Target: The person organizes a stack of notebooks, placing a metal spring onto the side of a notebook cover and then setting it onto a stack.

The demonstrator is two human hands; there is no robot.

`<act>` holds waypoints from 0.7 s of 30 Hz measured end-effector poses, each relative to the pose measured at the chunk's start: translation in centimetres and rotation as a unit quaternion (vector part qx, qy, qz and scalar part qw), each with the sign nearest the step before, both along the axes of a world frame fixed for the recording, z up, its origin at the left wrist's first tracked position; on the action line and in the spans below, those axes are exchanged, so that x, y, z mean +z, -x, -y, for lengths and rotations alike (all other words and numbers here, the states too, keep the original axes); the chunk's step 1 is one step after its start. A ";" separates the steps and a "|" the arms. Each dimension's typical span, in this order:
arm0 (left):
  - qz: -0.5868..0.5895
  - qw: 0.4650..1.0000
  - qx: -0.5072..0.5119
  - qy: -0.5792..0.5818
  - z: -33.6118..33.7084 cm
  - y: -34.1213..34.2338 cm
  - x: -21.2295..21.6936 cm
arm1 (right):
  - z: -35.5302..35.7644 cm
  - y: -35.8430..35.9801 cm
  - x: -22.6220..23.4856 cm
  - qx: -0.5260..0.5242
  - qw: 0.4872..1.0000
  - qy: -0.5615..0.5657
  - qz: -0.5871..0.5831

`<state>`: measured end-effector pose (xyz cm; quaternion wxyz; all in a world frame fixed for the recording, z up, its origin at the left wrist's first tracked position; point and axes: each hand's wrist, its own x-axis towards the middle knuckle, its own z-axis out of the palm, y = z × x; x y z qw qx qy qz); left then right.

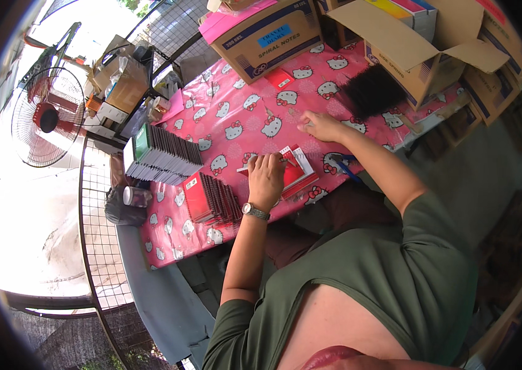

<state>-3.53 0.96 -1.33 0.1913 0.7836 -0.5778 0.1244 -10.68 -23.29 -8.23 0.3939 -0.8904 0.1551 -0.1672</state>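
My left hand (pixel 266 177), with a watch on its wrist, lies over a red notebook (pixel 291 176) near the table's front edge, fingers bent down onto it. White page edges show beside the fingers, and more red covers lie under it. Farther back and to the right, my right hand (pixel 322 126) is raised over the table with its fingers pinched together; what they hold, if anything, is too small to make out. A pile of thin black strands, seemingly binding coils (pixel 373 92), lies beyond that hand. Blue-handled pliers (pixel 348 166) rest right of the notebook.
Red spiral notebooks (pixel 211 198) and a taller stack of spiral notebooks (pixel 163 154) stand at the left of the pink patterned tablecloth (pixel 234 148). Cardboard boxes (pixel 267 43) line the back; an open box (pixel 418 71) stands at the right. A fan (pixel 48 120) stands left.
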 end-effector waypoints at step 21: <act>-0.085 0.987 0.053 0.127 -1.3 -0.9 -1.4 | -0.5 -1.3 8.9 0.406 0.797 -0.436 -0.096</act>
